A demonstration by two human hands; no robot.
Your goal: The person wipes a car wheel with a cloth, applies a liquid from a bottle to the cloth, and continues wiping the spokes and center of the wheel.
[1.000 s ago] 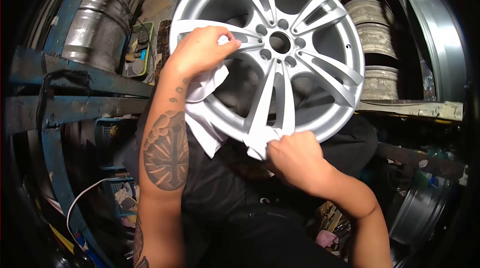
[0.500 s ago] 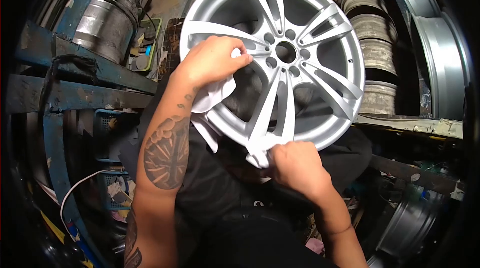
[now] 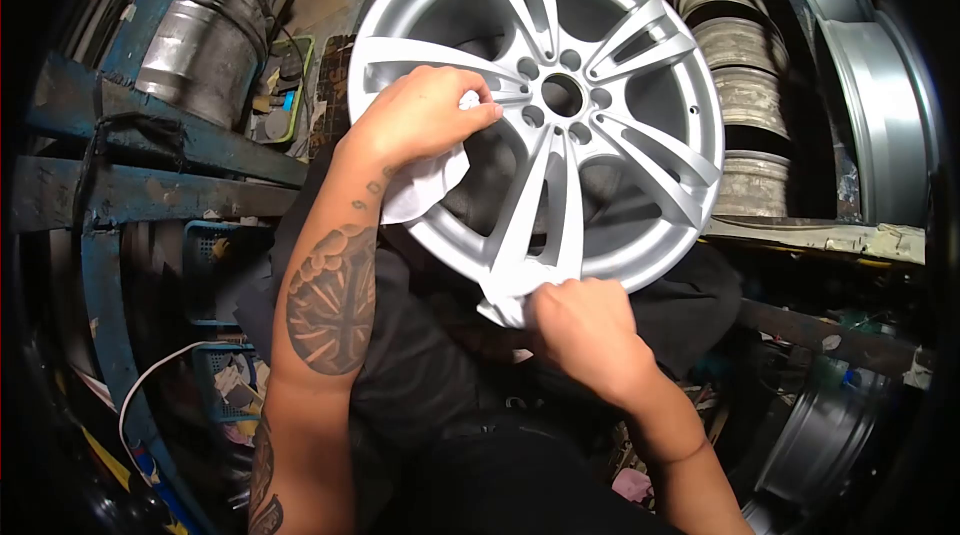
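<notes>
A silver alloy wheel (image 3: 560,95) with paired spokes and a round centre hole rests tilted over my lap. My left hand (image 3: 425,115) is closed on a white cloth (image 3: 428,185) over the left spokes, and the cloth hangs below the palm across the rim. At the bottom edge of the rim, my right hand (image 3: 590,330) is closed on another piece of white cloth (image 3: 507,297), which lies against the foot of the lower spoke pair. Whether the two white pieces are one cloth cannot be made out.
Dull wheels stand stacked (image 3: 745,100) at right, beside a larger silver rim (image 3: 880,115). Blue metal frames (image 3: 180,185) and a metal cylinder (image 3: 205,55) are at left. Another wheel (image 3: 815,435) sits lower right. Blue baskets (image 3: 215,270) hang left of my forearm.
The wheel sits slightly higher and further left in view, as do its surroundings. Less of the cloth hangs below my left hand. Both hands keep their hold.
</notes>
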